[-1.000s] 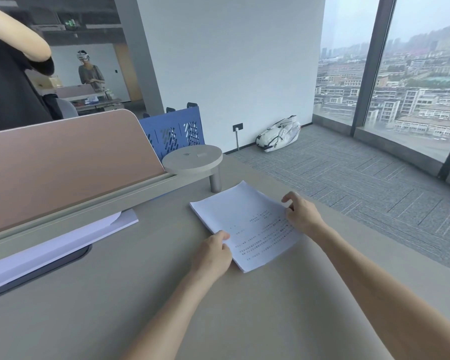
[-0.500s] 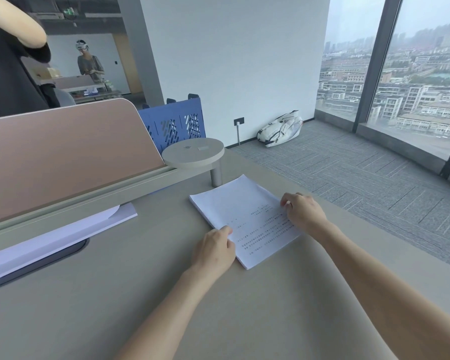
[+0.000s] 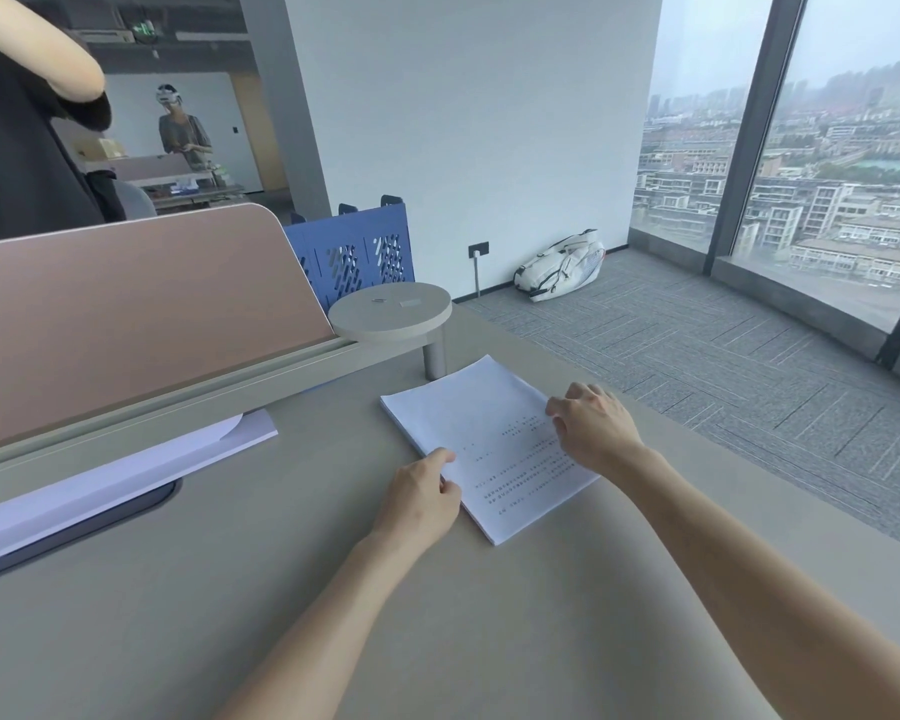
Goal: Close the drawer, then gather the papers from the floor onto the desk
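Squaring up appears to be the step in hand: stack of papers (image 3: 489, 446) lies flat on the desk (image 3: 230, 615), near its right edge, just in front of the round raised shelf (image 3: 391, 310).

Left hand (image 3: 422, 498): fingers curled, thumb and fingertips touching the stack's near-left edge; grip partly closed, pinching or nudging the edge, can't tell which. Likely there to keep sheets aligned.

Right hand (image 3: 596, 433): resting on top of the stack twd its right side, fingers bent, pressing down rather than clasping. Judged to be pinning sheets so they don't slide.

Floor (image 3: 697, 366) in view: carpet, no loose papers seen; only a white bag (image 3: 559, 272) by the wall. Drawer not in view, so status unconfirmed.

Other: separate sheets (image 3: 126, 475) tucked under the desk partition (image 3: 126, 314), not part of the held stack.

Assessment: gathering looks near complete for the area visible.
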